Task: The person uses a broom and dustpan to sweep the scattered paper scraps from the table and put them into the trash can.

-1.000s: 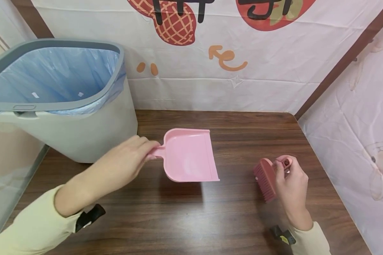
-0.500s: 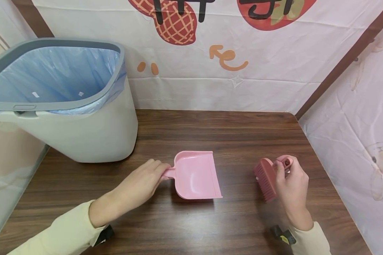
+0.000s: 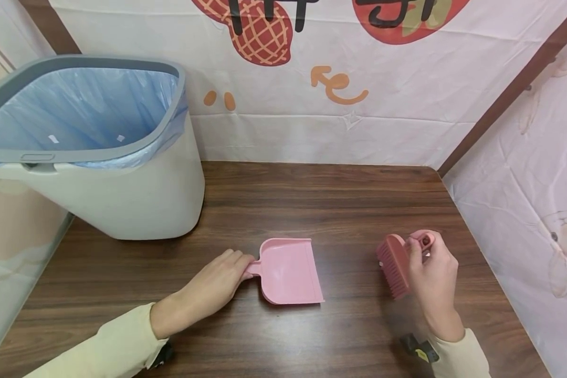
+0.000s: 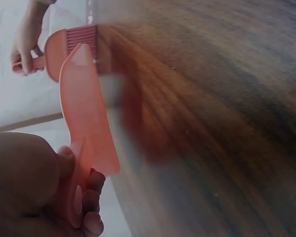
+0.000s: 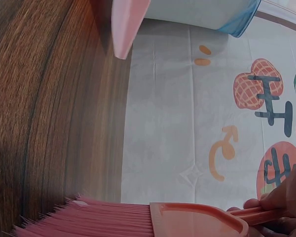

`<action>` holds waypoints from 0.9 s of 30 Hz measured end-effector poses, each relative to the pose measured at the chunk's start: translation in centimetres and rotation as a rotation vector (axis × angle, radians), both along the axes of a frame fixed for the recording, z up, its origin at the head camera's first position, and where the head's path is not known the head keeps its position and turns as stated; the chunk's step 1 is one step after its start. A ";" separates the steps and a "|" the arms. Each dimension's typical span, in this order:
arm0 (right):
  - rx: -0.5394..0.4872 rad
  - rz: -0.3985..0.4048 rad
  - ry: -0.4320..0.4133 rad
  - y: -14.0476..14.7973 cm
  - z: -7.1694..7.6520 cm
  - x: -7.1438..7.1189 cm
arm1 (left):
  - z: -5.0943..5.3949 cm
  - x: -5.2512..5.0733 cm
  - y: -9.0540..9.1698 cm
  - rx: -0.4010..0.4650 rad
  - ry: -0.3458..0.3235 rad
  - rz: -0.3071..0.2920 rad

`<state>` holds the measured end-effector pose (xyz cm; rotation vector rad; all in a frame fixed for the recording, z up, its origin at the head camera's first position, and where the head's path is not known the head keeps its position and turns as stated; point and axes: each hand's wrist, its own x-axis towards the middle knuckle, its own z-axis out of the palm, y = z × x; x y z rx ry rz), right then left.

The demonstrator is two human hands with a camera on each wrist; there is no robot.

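In the head view my left hand [image 3: 217, 281] grips the handle of a pink dustpan [image 3: 290, 273], its wide lip facing right. The left wrist view shows the fingers curled around that handle and the dustpan [image 4: 84, 103] tilted just over the tabletop. At the right side my right hand [image 3: 432, 278] holds a pink hand brush [image 3: 397, 265] by its handle, bristles pointing left and down. A small white scrap [image 5: 80, 203] clings to the bristles in the right wrist view. The brush and the dustpan are apart.
A grey trash bin [image 3: 156, 199] with a blue liner stands at the back left, with small white scraps inside it. A printed cloth [image 3: 283, 131] hangs behind the dark wooden table [image 3: 349, 194]. Tiny specks lie on the wood.
My left hand has brought the dustpan down and toward me, away from the bin and closer to the tabletop. The right hand and brush have stayed in place.
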<state>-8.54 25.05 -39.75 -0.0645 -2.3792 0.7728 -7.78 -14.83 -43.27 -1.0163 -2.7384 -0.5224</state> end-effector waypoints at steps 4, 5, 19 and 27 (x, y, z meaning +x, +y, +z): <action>-0.001 -0.001 -0.002 0.0 0.0 0.0 | -0.5 0.0 0.0 0.004 -0.003 -0.009; -0.003 0.001 -0.003 0.0 0.0 0.1 | -0.6 0.0 0.0 0.001 -0.007 -0.009; -0.022 0.014 -0.004 0.0 0.2 0.1 | -1.0 0.1 0.0 -0.091 -0.033 -0.028; -0.027 0.007 0.009 0.2 0.6 0.1 | -1.0 0.3 0.1 -0.097 -0.061 0.007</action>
